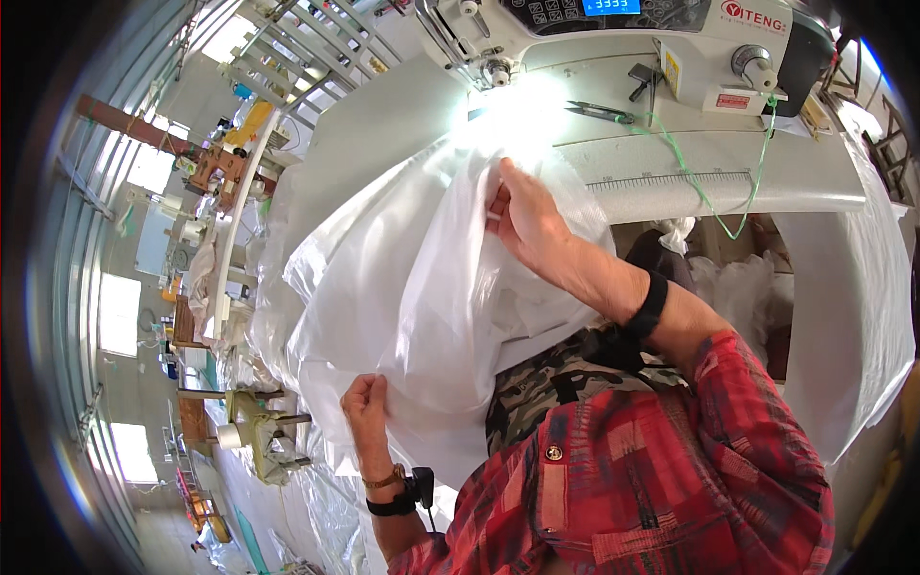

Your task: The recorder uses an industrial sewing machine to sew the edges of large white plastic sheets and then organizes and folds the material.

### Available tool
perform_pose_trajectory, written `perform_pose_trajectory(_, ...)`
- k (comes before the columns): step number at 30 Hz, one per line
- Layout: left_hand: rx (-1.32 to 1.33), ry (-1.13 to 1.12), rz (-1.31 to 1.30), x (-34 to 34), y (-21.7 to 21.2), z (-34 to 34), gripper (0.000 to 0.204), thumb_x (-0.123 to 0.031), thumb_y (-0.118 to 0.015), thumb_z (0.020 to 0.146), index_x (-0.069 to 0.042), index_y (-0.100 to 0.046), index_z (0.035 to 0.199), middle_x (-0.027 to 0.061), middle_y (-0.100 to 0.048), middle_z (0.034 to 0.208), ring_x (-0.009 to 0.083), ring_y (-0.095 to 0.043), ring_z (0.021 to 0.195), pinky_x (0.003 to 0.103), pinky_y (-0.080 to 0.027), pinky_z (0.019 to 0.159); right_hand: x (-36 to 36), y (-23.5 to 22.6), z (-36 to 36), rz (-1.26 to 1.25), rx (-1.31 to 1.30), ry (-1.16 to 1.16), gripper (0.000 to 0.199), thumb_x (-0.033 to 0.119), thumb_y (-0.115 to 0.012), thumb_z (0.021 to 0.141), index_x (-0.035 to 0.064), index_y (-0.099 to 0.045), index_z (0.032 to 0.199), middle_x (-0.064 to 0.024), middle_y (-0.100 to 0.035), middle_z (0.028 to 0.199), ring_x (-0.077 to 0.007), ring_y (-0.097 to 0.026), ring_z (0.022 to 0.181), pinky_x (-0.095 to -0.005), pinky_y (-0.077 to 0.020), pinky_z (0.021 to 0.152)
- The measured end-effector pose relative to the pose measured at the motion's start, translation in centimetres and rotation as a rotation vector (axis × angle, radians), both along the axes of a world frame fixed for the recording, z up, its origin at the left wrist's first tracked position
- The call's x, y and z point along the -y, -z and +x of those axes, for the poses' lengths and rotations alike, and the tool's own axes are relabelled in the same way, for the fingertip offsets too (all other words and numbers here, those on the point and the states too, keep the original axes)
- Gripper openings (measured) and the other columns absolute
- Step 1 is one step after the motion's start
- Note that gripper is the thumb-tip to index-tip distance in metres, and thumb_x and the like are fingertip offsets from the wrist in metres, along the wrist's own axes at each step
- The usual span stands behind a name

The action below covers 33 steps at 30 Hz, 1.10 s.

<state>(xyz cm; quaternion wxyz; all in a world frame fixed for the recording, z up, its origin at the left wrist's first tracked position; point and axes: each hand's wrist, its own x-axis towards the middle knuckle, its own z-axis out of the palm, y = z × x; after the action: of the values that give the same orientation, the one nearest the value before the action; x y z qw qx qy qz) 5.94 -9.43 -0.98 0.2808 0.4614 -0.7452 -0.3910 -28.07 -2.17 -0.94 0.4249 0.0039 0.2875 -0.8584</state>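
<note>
A large sheet of thin, shiny white fabric [383, 287] drapes from the sewing machine [704, 48] down over my lap. Its upper end lies under the needle area, where the lamp's glare hides the stitching. My right hand [529, 218] is just below the glare, its fingers curled on a gathered fold of the fabric. Lower left, my left hand [365, 402] is closed, pinching the fabric near its left side. Thread snips [600, 112] with dark handles rest on the machine bed, right of the needle.
Green thread [682, 158] loops from the machine's knob past the snips. A ruler scale [671, 180] runs along the table's front edge. White material [843, 316] hangs at the right. Further left stand another sewing machine [213, 172] and a workbench [230, 249].
</note>
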Motion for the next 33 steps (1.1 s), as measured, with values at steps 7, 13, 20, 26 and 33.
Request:
perform_pose_trajectory(7, 0.043, -0.015, -0.016, 2.3, 0.7, 1.2, 0.019, -0.013, -0.062, 0.094, 0.0, -0.063, 0.08, -0.0101, -0.052, 0.069, -0.0005, -0.041, 0.062, 0.018, -0.029, 0.053, -4.3, 4.4, 4.9, -0.302, -0.158, -0.866, 0.038, 0.038, -0.056, 0.099, 0.0, -0.059, 0.106, -0.0054, -0.065, 0.095, -0.0154, -0.063, 0.084, -0.0334, -0.055, 0.081)
perform_pose_trajectory(13, 0.163, -0.088, -0.008, 4.3, 2.3, 1.0, 0.02, -0.014, -0.062, 0.094, 0.0, -0.063, 0.08, -0.0093, -0.051, 0.068, -0.0006, -0.041, 0.064, 0.018, -0.03, 0.055, -6.3, 4.8, 6.6, -0.099, -0.698, -0.769, 0.038, 0.034, -0.059, 0.098, -0.0005, -0.066, 0.112, -0.003, -0.069, 0.095, -0.0142, -0.062, 0.087, -0.0316, -0.0528, 0.075)
perform_pose_trajectory(20, 0.559, 0.187, -1.001, 0.8, -3.4, -5.5, 0.02, -0.013, -0.072, 0.081, 0.001, -0.066, 0.093, 0.0158, -0.066, 0.094, 0.0376, -0.061, 0.085, 0.044, -0.049, 0.074, -10.0, 2.2, 8.5, 0.283, -1.072, -0.658, 0.026, 0.022, -0.058, 0.095, -0.0029, -0.06, 0.089, -0.0197, -0.061, 0.079, -0.0314, -0.062, 0.084, -0.0403, -0.0471, 0.074)
perform_pose_trajectory(26, 0.187, 0.651, -0.351, -4.6, -6.5, -11.3, 0.022, -0.015, -0.073, 0.084, 0.002, -0.066, 0.096, 0.0129, -0.066, 0.081, 0.0246, -0.064, 0.072, 0.032, -0.05, 0.065, -10.2, 1.8, 11.3, -0.071, -1.395, -0.378, 0.023, 0.013, -0.058, 0.092, -0.0009, -0.051, 0.109, -0.0235, -0.058, 0.104, -0.0413, -0.057, 0.1, -0.0464, -0.0464, 0.082)
perform_pose_trajectory(33, 0.117, 0.533, -0.024, -3.0, -3.9, -12.1, 0.012, -0.009, -0.061, 0.094, 0.002, -0.066, 0.097, -0.0025, -0.058, 0.069, 0.0046, -0.047, 0.059, 0.022, -0.038, 0.053, -10.1, 5.1, 5.2, 0.474, -1.044, -0.681, 0.027, 0.021, -0.064, 0.092, 0.0001, -0.06, 0.108, -0.0141, -0.063, 0.104, -0.0201, -0.058, 0.086, -0.0367, -0.0494, 0.069)
